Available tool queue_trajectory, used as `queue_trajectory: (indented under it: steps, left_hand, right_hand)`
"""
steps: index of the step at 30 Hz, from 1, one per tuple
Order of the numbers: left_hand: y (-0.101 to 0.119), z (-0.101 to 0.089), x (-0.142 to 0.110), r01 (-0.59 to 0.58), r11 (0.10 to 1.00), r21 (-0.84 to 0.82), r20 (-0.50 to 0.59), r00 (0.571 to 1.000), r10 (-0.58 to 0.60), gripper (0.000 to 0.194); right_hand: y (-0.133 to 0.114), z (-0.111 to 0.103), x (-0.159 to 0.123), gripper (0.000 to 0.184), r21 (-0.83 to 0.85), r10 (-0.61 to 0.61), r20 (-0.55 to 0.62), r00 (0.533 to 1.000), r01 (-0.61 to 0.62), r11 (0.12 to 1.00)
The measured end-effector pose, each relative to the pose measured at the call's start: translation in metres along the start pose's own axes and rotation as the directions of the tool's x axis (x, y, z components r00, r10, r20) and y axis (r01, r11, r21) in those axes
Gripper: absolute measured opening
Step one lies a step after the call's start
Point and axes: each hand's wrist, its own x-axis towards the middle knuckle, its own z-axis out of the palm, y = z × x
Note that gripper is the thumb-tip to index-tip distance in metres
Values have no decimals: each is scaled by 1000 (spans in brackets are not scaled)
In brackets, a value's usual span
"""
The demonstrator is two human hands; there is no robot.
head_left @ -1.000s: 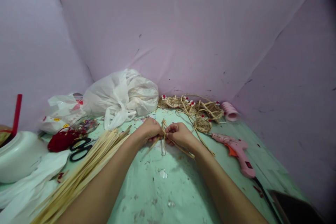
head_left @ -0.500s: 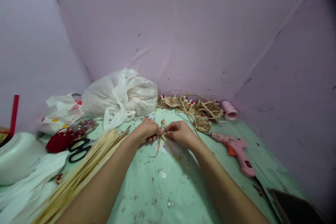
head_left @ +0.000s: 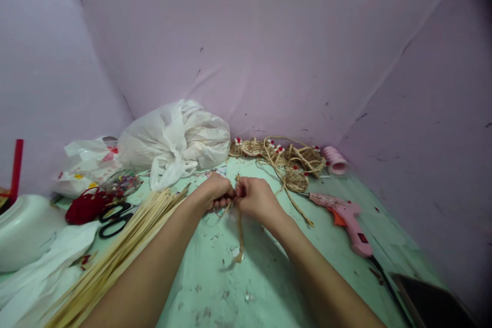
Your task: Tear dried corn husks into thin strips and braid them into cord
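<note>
My left hand (head_left: 216, 192) and my right hand (head_left: 254, 197) meet knuckle to knuckle over the green table (head_left: 269, 277), both pinched on a thin tan straw cord (head_left: 240, 233). One loose end of the cord hangs down from between the hands and touches the table. Most of the fingertips are hidden behind the knuckles.
A bundle of pale straw sticks (head_left: 115, 256) lies at the left by black scissors (head_left: 113, 218) and a red pouch (head_left: 86, 206). White plastic bags (head_left: 175, 138) sit at the back. Coiled cord pieces with red beads (head_left: 288, 161), a pink spool (head_left: 335, 160) and a pink glue gun (head_left: 346, 218) lie at the right.
My hands have drawn closer together until they touch. The cord's loose end, earlier trailing right under my right hand, now hangs straight down between the hands.
</note>
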Motion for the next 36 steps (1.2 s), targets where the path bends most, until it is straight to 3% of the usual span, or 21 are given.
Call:
queue_trajectory:
  steps: [2,5,9,11,13,15,18,20,25,29,32,36]
  left_hand:
    - [-1,-2,-2,-49,999,-23,14,999,49,16]
    - [-3,-6,-3,-83,994,-72,52,995,87,14]
    - [-6,-10,-1,-90,991,-103,72,993,97,12]
    - [-7,-11,0,-96,990,-99,87,991,105,14]
    - [-7,-12,0,-112,988,-107,106,987,123,13]
    - [-7,-11,-1,-142,982,-125,118,980,157,10]
    - [-7,-10,-2,-188,971,-146,108,973,205,5]
    - [-8,-9,-2,-200,970,-134,111,970,216,4]
    - [-5,-4,-3,-213,977,7,57,976,213,3]
    - [-1,-3,-6,-201,973,115,9,979,201,4]
    - [-2,-6,-5,-208,968,140,39,978,205,2]
    - [-9,-15,-2,-210,964,164,94,976,197,9]
  right_hand:
    - [-7,0,-4,8,-86,-48,-9,999,47,995]
    - [-6,-1,-4,6,-12,-59,48,997,60,998]
    - [13,-6,6,9,240,95,93,991,-115,964]
    - [18,-9,10,7,353,247,139,959,-281,892]
    - [16,-11,9,8,470,346,272,898,-438,766]
    - [8,-10,6,11,562,347,401,848,-527,638]
    - [-4,-4,2,13,632,312,466,828,-558,538]
    - [-5,0,2,14,629,322,436,840,-541,558]
    - [10,6,7,17,444,357,309,882,-466,766]
    - [19,11,8,15,504,341,265,902,-431,748]
    - [21,14,7,14,524,344,235,909,-417,743]
    - [18,10,5,15,570,323,313,893,-448,688]
